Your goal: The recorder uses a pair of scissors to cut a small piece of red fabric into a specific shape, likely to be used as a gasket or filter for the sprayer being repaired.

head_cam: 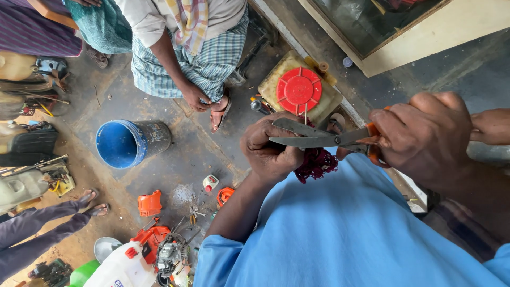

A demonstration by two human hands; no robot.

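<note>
My right hand [425,138] grips the orange handles of a pair of scissors [313,135], whose steel blades point left and stand slightly apart. My left hand [268,151] is curled at the blade tips, pinching something thin that I cannot make out. A dark red cloth [317,163] hangs just under the blades, beside my left hand. My blue sleeves fill the lower frame.
A blue bucket [125,142] lies on the concrete floor. A yellowish tank with a red cap [299,89] sits behind my hands. Orange machine parts [150,203], a white sprayer tank [119,268] and small tools litter the floor. A person in a checked wrap [196,58] stands close by.
</note>
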